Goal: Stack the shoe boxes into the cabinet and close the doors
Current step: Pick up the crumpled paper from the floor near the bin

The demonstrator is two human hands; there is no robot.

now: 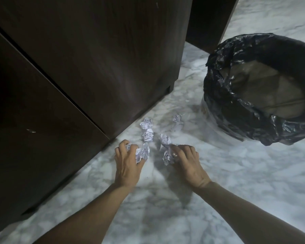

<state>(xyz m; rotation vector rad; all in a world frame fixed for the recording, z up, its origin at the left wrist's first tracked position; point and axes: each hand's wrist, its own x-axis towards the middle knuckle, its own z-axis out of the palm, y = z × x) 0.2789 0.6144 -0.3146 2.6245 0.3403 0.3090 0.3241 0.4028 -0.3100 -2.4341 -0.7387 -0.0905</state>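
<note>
Left hand: the left hand (pixel 128 162), lower centre of the frame, has its fingers curled round a crumpled paper ball (pixel 142 153), grasping it down at the floor.
Right hand: the right hand (pixel 185 161), just right of the left one, has its fingers bent over another paper wad (pixel 168 156) and pinches it; a ring shows on one finger.
Loose paper: three more crumpled pieces lie on the floor above the hands, an upper ball (pixel 145 122), a middle ball (pixel 148 135) directly below it, and a far ball (pixel 177 122) to the right; a fourth scrap (pixel 165 139) sits just above the right hand's fingers.
Cabinet: the dark wooden cabinet (pixel 99 55) fills the upper left of the frame, its doors (pixel 30 120) shut along a diagonal seam; the paper lies near its bottom corner.
Shoe boxes: not to be seen anywhere in this view.
Bin: a round bin (pixel 264 88) lined with a black plastic bag stands at the right of the frame, well apart from the hands.
Floor: white and grey marble floor (pixel 236 173), with the hands' shadows across it.
</note>
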